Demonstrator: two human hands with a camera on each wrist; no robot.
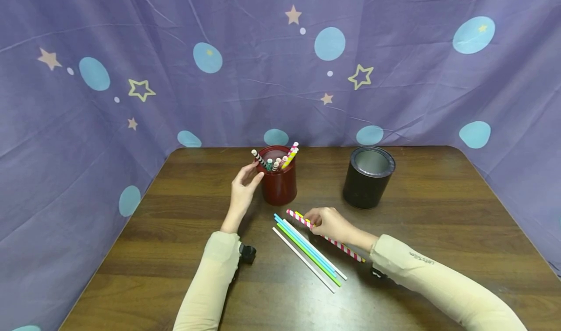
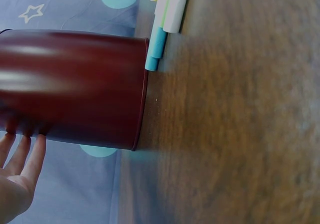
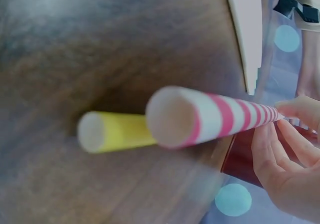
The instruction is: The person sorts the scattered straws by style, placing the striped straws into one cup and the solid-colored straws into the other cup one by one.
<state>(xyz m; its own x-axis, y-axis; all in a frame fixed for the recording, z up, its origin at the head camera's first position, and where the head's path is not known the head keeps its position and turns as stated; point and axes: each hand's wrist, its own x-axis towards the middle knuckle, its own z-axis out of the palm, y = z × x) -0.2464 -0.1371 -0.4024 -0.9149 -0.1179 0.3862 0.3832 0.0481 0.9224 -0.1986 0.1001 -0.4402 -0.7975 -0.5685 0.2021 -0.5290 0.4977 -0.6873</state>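
Observation:
My right hand [image 1: 330,224] pinches a pink-and-white striped paper straw [image 1: 342,246] between thumb and fingers. Close beside that straw lies a yellow straw [image 3: 127,131], partly covered by it. The left hand [image 1: 244,187] touches the left side of a dark red can [image 1: 279,187], its fingers fairly straight with the tips against the wall in the left wrist view. Several patterned straws stand in this can, among them a black-and-white striped one [image 1: 260,158] and a yellow one [image 1: 289,159]. The can is upright.
Between the arms, several plain straws lie side by side on the wooden table [image 1: 184,214]: white [image 1: 302,259], green [image 1: 307,253] and blue ones. A black can [image 1: 364,187] stands upright at the back right. Behind the table hangs a purple curtain [image 1: 263,87].

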